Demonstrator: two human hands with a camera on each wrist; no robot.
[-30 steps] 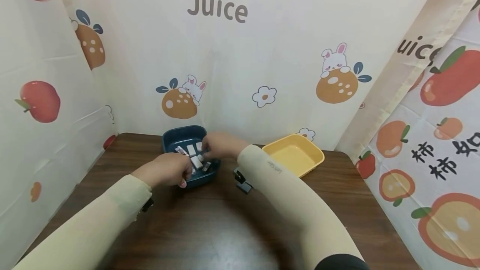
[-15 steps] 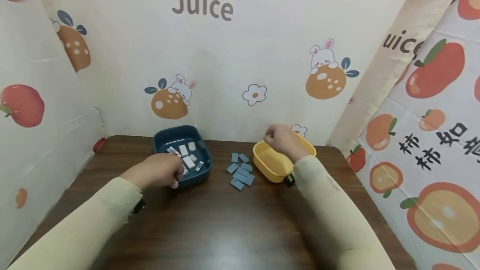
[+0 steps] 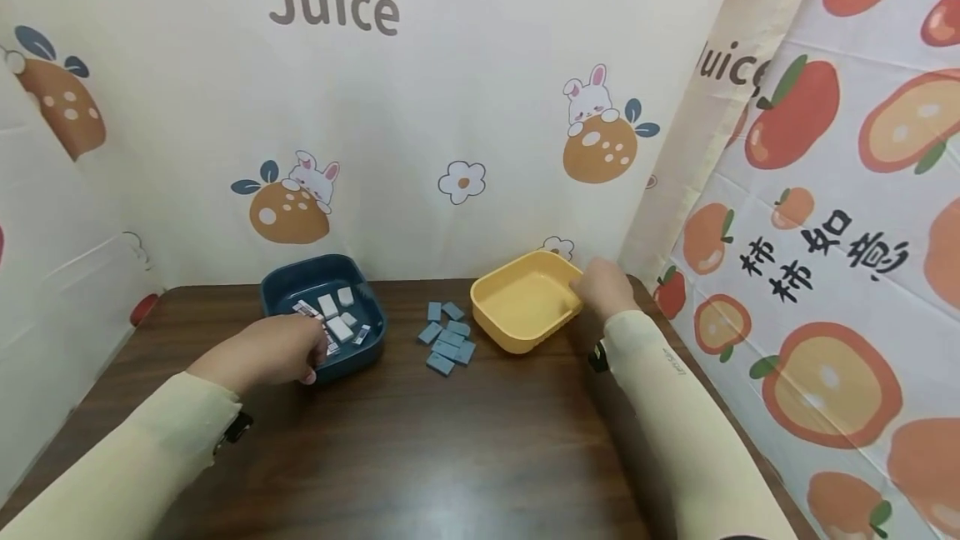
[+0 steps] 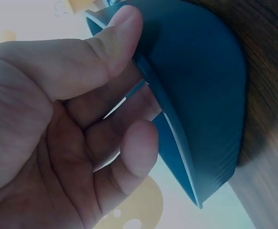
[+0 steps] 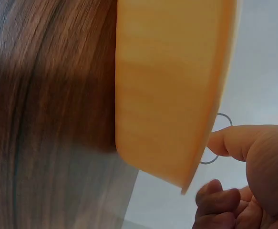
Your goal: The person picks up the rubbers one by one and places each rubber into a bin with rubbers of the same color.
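At the left of the table, my left hand [image 3: 266, 350] grips the near left rim of the dark blue basin [image 3: 371, 307]. In the left wrist view, the thumb [image 4: 124, 36] lies on the basin's outer wall and the other fingers curl over the rim to the inside. Several small white blocks [image 3: 340, 328] and slim printed pieces lie in the basin. My right hand [image 3: 606, 288] is at the right rim of the yellow basin [image 3: 517, 335]. One extended digit [image 5: 229, 140] reaches that rim in the right wrist view, and the other fingers are loosely bent beside it.
Several small grey-blue rectangular blocks [image 3: 447, 343] lie in a loose cluster between the two basins. The brown wooden table [image 3: 420, 457] ends at a printed curtain [image 3: 405, 115] behind, and a second printed curtain [image 3: 825, 273] hangs at the right.
My right hand has left the blue basin, crossed over the yellow one and reached its right rim. The left hand has stayed on the blue basin's rim. The head view has turned right.
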